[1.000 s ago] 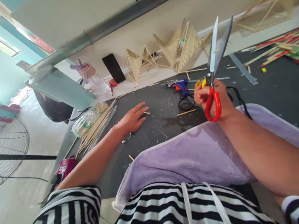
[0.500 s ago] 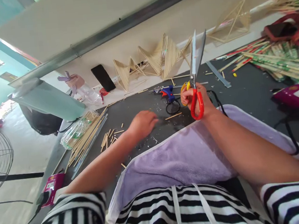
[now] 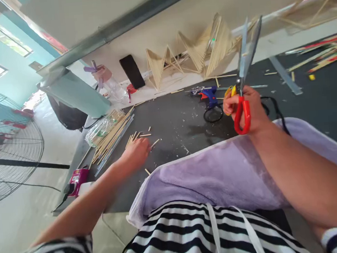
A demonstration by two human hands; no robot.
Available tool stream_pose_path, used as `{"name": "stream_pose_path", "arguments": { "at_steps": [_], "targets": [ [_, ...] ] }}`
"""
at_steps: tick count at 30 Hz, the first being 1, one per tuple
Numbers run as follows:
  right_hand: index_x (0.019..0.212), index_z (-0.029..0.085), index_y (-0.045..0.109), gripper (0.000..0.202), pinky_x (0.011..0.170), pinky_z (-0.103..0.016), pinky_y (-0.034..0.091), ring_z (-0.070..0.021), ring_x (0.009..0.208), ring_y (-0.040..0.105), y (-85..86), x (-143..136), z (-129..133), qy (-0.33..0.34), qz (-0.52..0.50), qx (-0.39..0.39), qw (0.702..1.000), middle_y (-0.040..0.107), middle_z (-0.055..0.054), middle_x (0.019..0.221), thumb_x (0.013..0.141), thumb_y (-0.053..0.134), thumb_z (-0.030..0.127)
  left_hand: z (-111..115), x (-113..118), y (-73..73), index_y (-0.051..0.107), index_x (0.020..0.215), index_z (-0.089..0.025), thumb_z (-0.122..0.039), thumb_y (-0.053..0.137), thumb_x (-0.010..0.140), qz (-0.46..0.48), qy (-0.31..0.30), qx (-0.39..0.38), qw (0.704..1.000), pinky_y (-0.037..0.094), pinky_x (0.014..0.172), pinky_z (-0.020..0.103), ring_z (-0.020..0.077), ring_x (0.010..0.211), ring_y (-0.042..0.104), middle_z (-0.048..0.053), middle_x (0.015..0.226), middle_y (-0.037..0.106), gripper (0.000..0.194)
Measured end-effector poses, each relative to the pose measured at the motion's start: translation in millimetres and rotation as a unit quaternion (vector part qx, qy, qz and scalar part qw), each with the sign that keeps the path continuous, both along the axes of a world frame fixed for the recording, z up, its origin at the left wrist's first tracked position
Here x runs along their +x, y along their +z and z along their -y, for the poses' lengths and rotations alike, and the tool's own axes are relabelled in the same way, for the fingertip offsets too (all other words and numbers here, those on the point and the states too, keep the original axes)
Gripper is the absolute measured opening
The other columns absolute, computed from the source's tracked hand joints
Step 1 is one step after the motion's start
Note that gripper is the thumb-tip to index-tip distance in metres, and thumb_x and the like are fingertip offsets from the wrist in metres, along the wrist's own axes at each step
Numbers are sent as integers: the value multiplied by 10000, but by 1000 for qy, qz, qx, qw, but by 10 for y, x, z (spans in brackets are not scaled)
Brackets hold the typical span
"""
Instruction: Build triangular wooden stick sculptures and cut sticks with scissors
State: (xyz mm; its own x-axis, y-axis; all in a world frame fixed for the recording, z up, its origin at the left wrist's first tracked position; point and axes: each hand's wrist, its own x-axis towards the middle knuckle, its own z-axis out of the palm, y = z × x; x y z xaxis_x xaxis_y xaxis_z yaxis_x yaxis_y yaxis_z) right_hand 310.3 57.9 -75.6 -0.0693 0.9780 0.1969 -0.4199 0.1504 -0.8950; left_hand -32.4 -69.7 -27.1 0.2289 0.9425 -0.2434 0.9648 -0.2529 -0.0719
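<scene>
Red-handled scissors [image 3: 242, 72], gripped in our right hand [image 3: 253, 107], point blades-up toward the wall [image 3: 149, 37], tilting right; dark desk [image 3: 173, 114] stretches across to our left hand [image 3: 138, 152], closed on a short stick [image 3: 156, 143].

Scissors [image 3: 242, 69]: red and yellow handles, blades up, parted, in right hand [image 3: 253, 109]. Short pale stick [image 3: 156, 143], thin, slanted, in left hand [image 3: 137, 151].

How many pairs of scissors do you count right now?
1: the scissors with one red and one yellow handle, held in the right hand, to the right of the blue glue gun. Another could be hidden under the purple cloth.
</scene>
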Motion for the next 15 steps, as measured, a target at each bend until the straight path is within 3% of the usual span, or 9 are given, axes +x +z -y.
{"name": "stream_pose_path", "arguments": {
  "at_steps": [3, 6, 9, 13, 15],
  "targets": [
    [644, 184, 556, 161, 405, -253, 289, -95, 395, 440, -1, -44, 16, 8, 8, -12, 1000, 530, 40, 500, 584, 613, 45, 493, -163, -18, 549, 848, -177, -281, 353, 941, 45, 35, -30, 998, 446, 761, 325, 199, 818, 566, 73, 851, 606, 240],
    [641, 181, 556, 166, 404, -247, 289, -90, 385, 429, 2, -81, 42, 9, 13, -15, 1000, 518, 43, 491, 573, 621, 44, 718, -70, -53, 561, 833, -178, -274, 332, 950, 37, 1, -59, 998, 440, 757, 325, 202, 822, 557, 74, 835, 599, 274],
    [629, 175, 557, 155, 397, -245, 287, -90, 389, 430, 17, -99, 73, 6, 14, -15, 1000, 515, 35, 501, 563, 616, 48, 635, -62, -40, 575, 851, -169, -261, 327, 950, -7, -5, -37, 999, 434, 773, 342, 218, 852, 571, 89, 860, 609, 283],
    [618, 177, 547, 161, 390, -246, 286, -89, 399, 420, 61, -104, 101, -18, 8, -27, 999, 495, 37, 503, 541, 617, 53, 328, -152, 31, 596, 902, -150, -264, 340, 937, -75, 85, -2, 994, 442, 745, 363, 257, 889, 604, 122, 901, 632, 282],
    [610, 182, 535, 163, 396, -248, 285, -85, 400, 409, 78, -105, 105, -24, 12, -39, 999, 479, 41, 494, 542, 622, 62, 174, -73, 30, 602, 909, -153, -284, 350, 930, -67, 117, 23, 991, 448, 739, 362, 263, 899, 616, 130, 908, 642, 285]
  ]
}}
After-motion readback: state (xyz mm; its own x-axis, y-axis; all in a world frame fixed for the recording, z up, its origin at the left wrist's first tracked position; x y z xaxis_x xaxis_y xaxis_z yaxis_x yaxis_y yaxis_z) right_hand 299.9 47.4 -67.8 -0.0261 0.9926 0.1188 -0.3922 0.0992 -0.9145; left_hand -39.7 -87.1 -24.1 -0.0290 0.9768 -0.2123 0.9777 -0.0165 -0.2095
